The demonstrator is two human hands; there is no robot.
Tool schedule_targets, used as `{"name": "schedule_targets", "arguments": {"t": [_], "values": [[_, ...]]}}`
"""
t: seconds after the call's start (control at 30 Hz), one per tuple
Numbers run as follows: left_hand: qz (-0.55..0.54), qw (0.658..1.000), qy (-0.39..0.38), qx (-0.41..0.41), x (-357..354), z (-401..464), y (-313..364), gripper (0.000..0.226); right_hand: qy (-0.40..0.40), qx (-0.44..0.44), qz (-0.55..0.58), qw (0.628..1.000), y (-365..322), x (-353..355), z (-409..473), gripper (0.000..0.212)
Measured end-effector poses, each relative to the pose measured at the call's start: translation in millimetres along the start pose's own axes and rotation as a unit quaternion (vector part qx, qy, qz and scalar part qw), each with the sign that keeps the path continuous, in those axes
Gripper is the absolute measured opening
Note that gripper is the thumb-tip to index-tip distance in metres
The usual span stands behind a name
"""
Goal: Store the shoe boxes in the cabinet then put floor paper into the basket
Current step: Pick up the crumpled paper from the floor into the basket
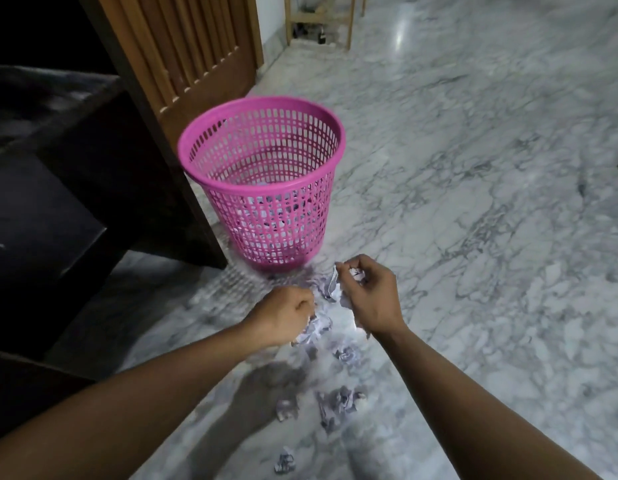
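A pink mesh basket stands upright on the marble floor with crumpled paper showing through its lower wall. Just in front of it my left hand is closed on a wad of crumpled paper. My right hand is closed on another crumpled paper wad, slightly nearer the basket. Several more paper scraps lie on the floor closer to me: one, a cluster, a small one, and one at the bottom.
A dark cabinet fills the left side, with a slatted wooden door behind the basket. A light wooden stand sits at the far wall. Marble floor stretches to the right.
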State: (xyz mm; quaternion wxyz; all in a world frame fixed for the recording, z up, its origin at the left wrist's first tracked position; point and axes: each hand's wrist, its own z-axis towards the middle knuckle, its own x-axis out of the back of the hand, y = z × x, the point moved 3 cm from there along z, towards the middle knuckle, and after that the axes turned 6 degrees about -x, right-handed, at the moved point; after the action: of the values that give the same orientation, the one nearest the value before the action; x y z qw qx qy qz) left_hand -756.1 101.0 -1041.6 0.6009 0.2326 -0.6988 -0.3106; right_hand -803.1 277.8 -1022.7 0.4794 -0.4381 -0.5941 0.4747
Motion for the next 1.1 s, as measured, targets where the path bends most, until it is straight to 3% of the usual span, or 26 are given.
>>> {"name": "schedule_targets", "arguments": {"t": [0.1,0.2,0.3,0.37,0.5,0.53,0.6,0.67,0.7,0.8,0.87,0.97,1.1], "values": [[0.019,0.991,-0.125,0.034,11,4,11,0.024,-0.009,0.038,0.026,0.999,-36,-10,14,0.027],[-0.001,0.993,-0.11,0.035,28,6,28,0.029,-0.012,0.081,0.056,0.995,-71,-19,29,0.024],[-0.069,0.997,0.034,-0.01,73,20,59,0.035,-0.006,0.133,0.078,0.988,-117,-24,52,0.027],[-0.062,0.982,0.167,-0.059,119,35,82,0.038,0.027,0.194,0.073,0.978,-155,-25,70,0.024],[-0.058,0.867,0.464,-0.173,218,65,109,0.023,0.118,0.235,0.07,0.962,-219,-39,115,0.032],[-0.054,0.841,0.508,-0.178,234,72,111,0.021,0.138,0.232,0.058,0.961,-227,-45,126,0.03],[-0.045,0.821,0.549,-0.146,251,89,106,0.017,0.147,0.219,0.015,0.965,-236,-61,146,0.022],[-0.009,0.841,0.535,-0.072,251,105,91,0.016,0.08,0.187,-0.061,0.977,-232,-78,166,0.013],[0.015,0.87,0.493,-0.019,248,113,81,0.016,0.027,0.16,-0.115,0.98,-228,-85,173,0.019],[0.059,0.956,0.239,0.161,226,120,56,0.012,-0.132,0.077,-0.229,0.961,-211,-96,184,0.054],[0.06,0.968,0.154,0.19,216,118,47,0.011,-0.153,0.062,-0.21,0.964,-205,-90,183,0.054],[0.069,0.961,0.238,0.126,210,114,36,0.023,-0.073,0.119,-0.169,0.976,-190,-66,181,0.035],[0.157,0.902,0.402,-0.025,201,88,57,0.031,0.072,0.19,-0.075,0.976,-153,-23,143,0.023]]}}
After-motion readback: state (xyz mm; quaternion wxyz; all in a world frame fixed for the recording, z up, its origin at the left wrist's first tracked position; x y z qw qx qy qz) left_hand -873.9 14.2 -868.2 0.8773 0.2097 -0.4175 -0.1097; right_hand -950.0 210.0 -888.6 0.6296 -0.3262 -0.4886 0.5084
